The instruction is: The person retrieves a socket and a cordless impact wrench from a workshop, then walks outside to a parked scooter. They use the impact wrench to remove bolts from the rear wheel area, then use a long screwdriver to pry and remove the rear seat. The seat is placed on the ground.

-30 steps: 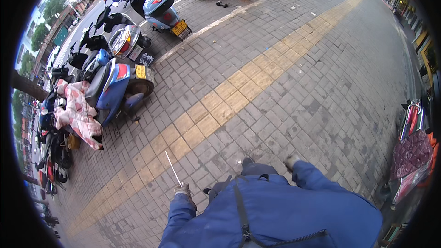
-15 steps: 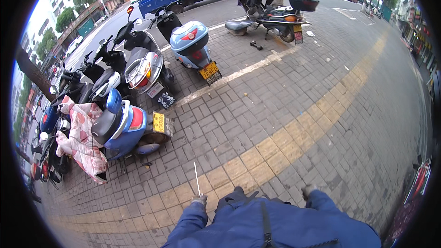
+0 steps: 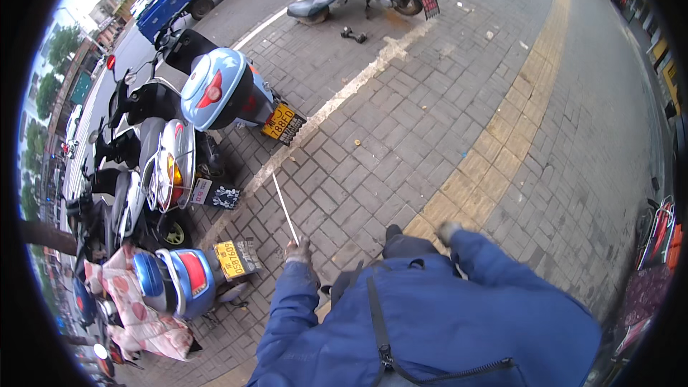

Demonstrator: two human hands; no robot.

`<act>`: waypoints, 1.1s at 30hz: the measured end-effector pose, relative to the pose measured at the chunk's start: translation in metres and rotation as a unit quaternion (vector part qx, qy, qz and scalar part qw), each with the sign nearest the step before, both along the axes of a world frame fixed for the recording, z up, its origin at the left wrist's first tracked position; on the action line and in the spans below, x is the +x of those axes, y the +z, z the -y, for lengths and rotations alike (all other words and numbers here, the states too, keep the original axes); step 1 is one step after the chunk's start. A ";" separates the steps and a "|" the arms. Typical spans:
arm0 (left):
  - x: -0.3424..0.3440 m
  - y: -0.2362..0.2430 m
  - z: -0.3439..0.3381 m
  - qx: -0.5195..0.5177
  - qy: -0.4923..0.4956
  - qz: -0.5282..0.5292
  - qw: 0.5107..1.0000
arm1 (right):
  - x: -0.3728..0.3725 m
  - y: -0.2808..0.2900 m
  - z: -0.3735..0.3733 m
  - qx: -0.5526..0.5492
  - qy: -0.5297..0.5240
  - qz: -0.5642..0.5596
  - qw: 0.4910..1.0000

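Pavement [image 3: 401,122] grey brick, yellow strip; scooters [image 3: 215,89] parked left. Left hand [image 3: 297,251] grips thin white rod [image 3: 284,206]; right hand [image 3: 448,231] grip unclear.

Left hand [image 3: 297,251], gloved, is gripping a thin white rod [image 3: 284,207] that's pointing up and away over the brick pavement [image 3: 430,115]. Right hand [image 3: 447,231] is hanging empty near the yellow tactile strip [image 3: 502,136]. Parked scooters [image 3: 215,93] are lining the left side, one wearing a floral cover [image 3: 136,308].
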State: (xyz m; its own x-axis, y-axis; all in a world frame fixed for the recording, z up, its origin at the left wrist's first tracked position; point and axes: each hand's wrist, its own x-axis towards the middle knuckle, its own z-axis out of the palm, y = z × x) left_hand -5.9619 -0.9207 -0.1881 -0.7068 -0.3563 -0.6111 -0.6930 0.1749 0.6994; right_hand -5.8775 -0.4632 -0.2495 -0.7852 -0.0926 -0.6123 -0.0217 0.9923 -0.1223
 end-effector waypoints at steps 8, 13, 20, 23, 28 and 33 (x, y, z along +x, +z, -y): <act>-0.282 0.065 -0.119 0.155 0.065 -0.082 0.982 | -0.349 0.167 0.109 -0.402 -0.025 -0.009 0.915; -0.466 0.045 -0.193 0.243 0.112 -0.123 0.956 | -0.488 0.176 0.134 -0.409 -0.091 0.078 0.904; -0.664 0.048 -0.257 0.349 0.056 -0.156 0.922 | -0.680 0.190 0.096 -0.469 -0.280 0.126 0.828; -0.744 0.046 -0.273 0.252 -0.041 -0.162 0.953 | -0.750 0.185 0.079 -0.475 -0.330 0.152 0.802; -0.892 0.027 -0.269 0.117 -0.043 0.001 0.992 | -0.867 0.135 0.029 -0.515 -0.390 0.169 0.744; -1.023 0.044 -0.272 0.132 -0.037 0.007 0.991 | -1.007 0.101 -0.028 -0.515 -0.491 0.215 0.669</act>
State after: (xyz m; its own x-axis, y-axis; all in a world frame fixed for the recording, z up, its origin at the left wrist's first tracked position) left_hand -6.9849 -0.6483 -0.1446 -0.7156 -0.1306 -0.6862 -0.6953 0.0388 0.7177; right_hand -6.8843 -0.4352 -0.1488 -0.5496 -0.2079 -0.8091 0.8352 -0.1139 -0.5381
